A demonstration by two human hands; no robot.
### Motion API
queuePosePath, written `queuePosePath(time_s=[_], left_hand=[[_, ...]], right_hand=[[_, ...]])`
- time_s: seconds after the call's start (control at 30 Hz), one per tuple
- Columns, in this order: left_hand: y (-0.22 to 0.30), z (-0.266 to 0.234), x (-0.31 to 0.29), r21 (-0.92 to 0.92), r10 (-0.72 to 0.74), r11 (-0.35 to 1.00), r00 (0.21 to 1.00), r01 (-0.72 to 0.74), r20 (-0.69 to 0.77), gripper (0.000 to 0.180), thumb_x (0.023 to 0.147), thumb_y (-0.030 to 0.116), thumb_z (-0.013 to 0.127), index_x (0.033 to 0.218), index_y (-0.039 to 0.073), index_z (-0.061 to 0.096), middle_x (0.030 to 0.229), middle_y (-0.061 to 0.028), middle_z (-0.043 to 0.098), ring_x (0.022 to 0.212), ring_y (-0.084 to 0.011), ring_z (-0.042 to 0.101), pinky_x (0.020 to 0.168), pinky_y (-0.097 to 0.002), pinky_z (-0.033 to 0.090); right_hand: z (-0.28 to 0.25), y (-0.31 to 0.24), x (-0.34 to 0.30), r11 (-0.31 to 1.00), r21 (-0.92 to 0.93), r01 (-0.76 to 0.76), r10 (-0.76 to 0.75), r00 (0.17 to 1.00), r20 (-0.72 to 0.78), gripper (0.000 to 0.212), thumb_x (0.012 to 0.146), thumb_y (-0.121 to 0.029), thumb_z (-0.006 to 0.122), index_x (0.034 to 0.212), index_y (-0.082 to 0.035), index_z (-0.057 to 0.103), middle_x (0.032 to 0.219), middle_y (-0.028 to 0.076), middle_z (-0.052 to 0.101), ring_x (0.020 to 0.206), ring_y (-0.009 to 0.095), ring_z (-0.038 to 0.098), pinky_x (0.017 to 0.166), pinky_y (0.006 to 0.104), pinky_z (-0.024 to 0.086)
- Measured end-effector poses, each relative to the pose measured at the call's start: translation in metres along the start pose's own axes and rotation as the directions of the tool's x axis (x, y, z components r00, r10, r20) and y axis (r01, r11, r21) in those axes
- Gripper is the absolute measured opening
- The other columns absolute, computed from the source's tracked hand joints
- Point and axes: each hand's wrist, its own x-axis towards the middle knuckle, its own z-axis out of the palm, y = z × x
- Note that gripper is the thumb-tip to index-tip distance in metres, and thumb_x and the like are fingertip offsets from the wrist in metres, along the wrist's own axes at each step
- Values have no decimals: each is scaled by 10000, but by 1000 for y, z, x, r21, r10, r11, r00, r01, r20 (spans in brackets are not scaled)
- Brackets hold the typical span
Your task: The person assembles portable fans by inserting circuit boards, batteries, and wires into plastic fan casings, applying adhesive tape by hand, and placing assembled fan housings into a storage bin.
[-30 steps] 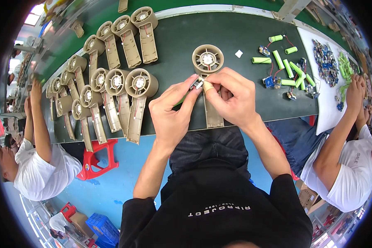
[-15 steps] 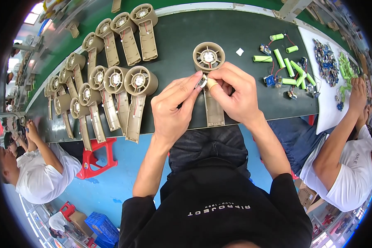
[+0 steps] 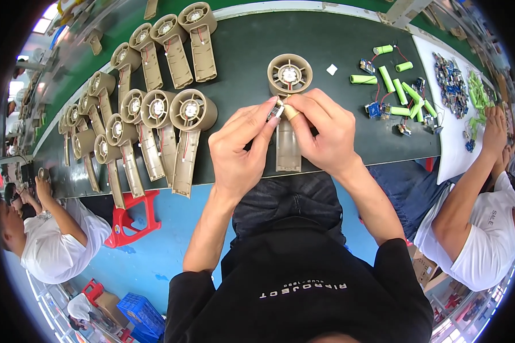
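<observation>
A beige handheld fan half point(image 3: 288, 150) lies on the table before me, its round fan head at the far end and its hollow handle toward me. Over the top of that handle, my left hand point(image 3: 238, 143) pinches a small circuit board point(image 3: 275, 110) between thumb and fingertips. Right beside it my right hand point(image 3: 326, 131) is closed, fingertips meeting the board's edge. A pale finger cot point(image 3: 291, 111) covers one right fingertip. Whatever the right fingers grip is hidden; red wires point(image 3: 289, 89) show in the fan head just beyond.
Many similar fan halves point(image 3: 193, 111) stand in rows on the left. Green battery cells with wired boards point(image 3: 403, 91) lie at right, near a white sheet point(image 3: 435, 68) with more boards. A small white square point(image 3: 331, 70) lies behind. Co-workers sit on both sides.
The circuit board has turned slightly and shows more of its face between my fingers. The handle's near end sits a little further left. Both hands stay close together.
</observation>
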Motion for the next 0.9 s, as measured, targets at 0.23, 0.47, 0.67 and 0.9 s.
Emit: queuePosePath(time_s=[0.23,0.47,0.67,0.9], left_hand=[[-4,-7,7,52,133,989,989,-137,63,295,801,-112,662,1082,-28,698,945,-162,721,864,-286,701,753,-333,550],[-8,2,2,-10,107,994,994,-108,-26,331,782,-139,646,1087,-22,703,958,-161,723,883,-288,701,780,-338,548],[-7,2,2,8,130,991,991,-130,-6,355,770,-145,648,1099,-23,701,961,-162,723,894,-288,701,790,-339,545],[-9,1,3,21,174,984,985,-174,-8,356,767,-148,645,1095,-23,701,977,-163,721,901,-294,698,789,-343,547]], right_hand=[[-3,-3,-1,996,-82,20,-16,998,55,182,763,-1,684,939,-41,660,819,62,642,663,238,656,555,333,519],[3,-5,-7,999,28,-38,39,999,-17,138,805,43,686,935,4,664,768,96,630,595,200,613,506,288,470],[3,-6,-5,999,23,-42,42,999,-24,134,813,46,681,939,8,658,779,102,635,613,206,620,525,291,481],[2,-6,-5,999,11,-35,35,999,-29,121,821,31,683,934,-1,656,786,100,640,601,208,617,521,299,480]])
